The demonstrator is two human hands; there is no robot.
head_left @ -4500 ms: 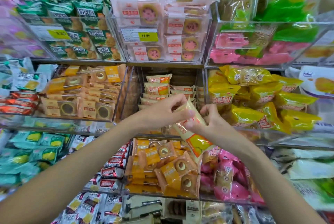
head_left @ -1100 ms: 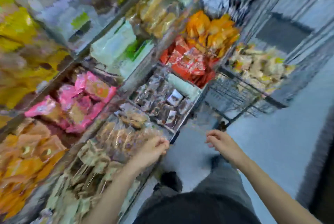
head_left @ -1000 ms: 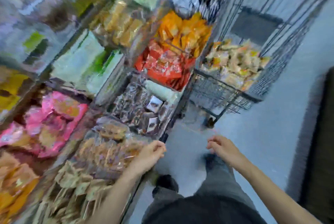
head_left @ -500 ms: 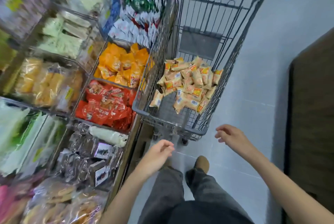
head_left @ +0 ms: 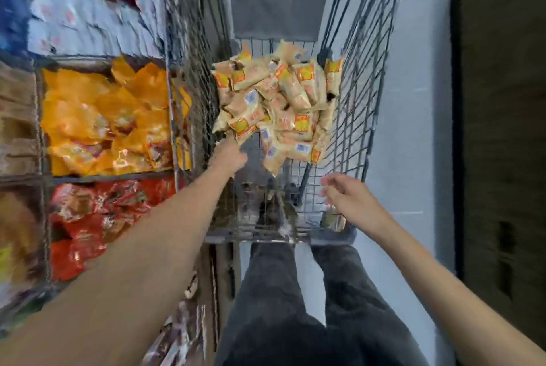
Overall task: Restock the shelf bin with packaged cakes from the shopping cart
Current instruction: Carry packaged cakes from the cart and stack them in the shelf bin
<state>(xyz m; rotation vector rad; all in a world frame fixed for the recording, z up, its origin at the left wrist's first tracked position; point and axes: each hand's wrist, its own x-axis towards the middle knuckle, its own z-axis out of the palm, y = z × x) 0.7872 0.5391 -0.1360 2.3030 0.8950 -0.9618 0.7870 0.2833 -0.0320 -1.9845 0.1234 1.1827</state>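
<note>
A grey wire shopping cart [head_left: 359, 117] stands straight ahead of me, holding a heap of beige and orange packaged cakes [head_left: 277, 103]. My left hand [head_left: 229, 153] reaches down inside the cart and touches the near left edge of the heap; blur hides whether its fingers grip a pack. Over the cart's near right corner hovers my right hand [head_left: 345, 196], fingers loosely spread and holding nothing.
Wire shelf bins run along the left: orange packs [head_left: 109, 117], red packs [head_left: 97, 218] below them, white and blue packs [head_left: 88, 2] above. My legs [head_left: 298, 306] stand at the cart's near end. A dark fixture [head_left: 502, 144] borders the pale floor on the right.
I have turned from the shelf bin to the cart. Both hands moved forward; the left hand went down into the cart to the cake heap, the right hand rose over the cart's rim.
</note>
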